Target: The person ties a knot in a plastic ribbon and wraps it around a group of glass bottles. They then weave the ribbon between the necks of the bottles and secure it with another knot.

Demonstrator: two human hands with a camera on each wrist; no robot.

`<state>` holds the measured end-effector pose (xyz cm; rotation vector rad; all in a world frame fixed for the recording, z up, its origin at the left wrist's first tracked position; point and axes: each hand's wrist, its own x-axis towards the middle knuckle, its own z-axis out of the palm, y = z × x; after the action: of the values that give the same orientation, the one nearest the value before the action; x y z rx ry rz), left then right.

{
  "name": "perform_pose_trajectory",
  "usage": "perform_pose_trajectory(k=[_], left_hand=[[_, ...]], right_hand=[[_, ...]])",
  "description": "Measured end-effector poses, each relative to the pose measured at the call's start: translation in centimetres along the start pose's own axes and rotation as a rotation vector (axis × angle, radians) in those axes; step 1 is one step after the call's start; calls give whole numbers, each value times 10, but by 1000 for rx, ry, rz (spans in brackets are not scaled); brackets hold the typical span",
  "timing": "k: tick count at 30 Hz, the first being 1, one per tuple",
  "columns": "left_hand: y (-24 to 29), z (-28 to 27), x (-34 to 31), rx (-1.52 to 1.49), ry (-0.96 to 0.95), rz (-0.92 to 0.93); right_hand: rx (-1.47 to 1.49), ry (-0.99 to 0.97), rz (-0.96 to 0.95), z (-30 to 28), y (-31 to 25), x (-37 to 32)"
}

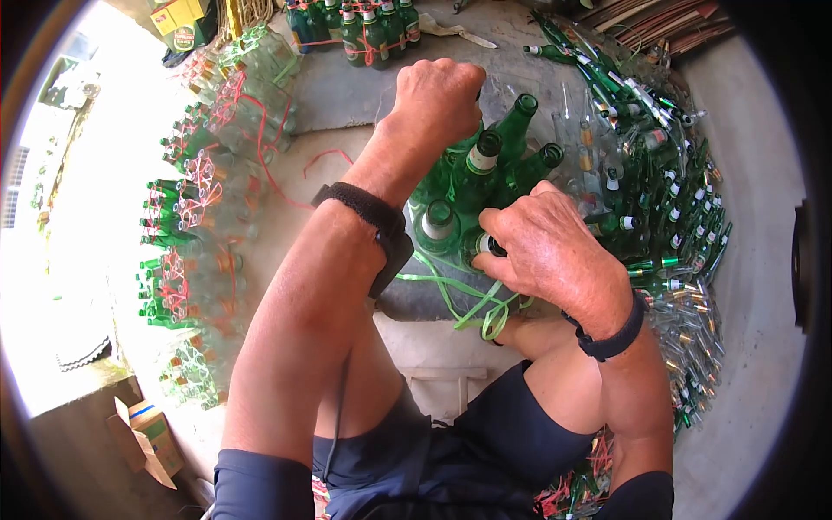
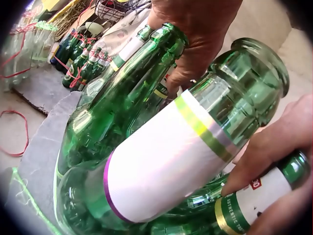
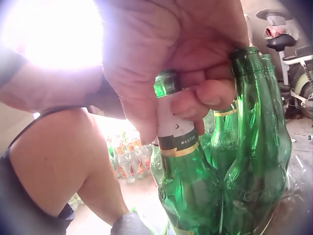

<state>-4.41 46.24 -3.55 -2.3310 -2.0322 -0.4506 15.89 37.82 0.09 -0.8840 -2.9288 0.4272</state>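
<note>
A tight cluster of green glass bottles (image 1: 475, 178) stands upright between the person's legs. At its far side the left hand (image 1: 438, 100) grips downward with curled fingers; in the left wrist view the left hand's fingers (image 2: 183, 73) close about a labelled bottle neck (image 2: 162, 88), partly hidden. At the near side the right hand (image 1: 555, 243) pinches the neck of another green bottle (image 3: 183, 161), thumb on one side, fingers on the other, over its white label. Light green plastic strap (image 1: 485, 308) lies loosely looped at the cluster's near base.
Bundles of clear and green bottles tied with red string (image 1: 195, 208) line the left. Loose bottles pile up (image 1: 659, 191) along the right wall. More tied green bottles (image 1: 368, 35) stand at the back. An opened cardboard box (image 1: 156, 438) lies at lower left.
</note>
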Motion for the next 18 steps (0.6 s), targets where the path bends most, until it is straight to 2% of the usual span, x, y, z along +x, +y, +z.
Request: perform_pose_trajectory(k=[18], left_hand=[[6,-3,2,-10,17,-40]], right_hand=[[-15,38,-56,0,0,-2]])
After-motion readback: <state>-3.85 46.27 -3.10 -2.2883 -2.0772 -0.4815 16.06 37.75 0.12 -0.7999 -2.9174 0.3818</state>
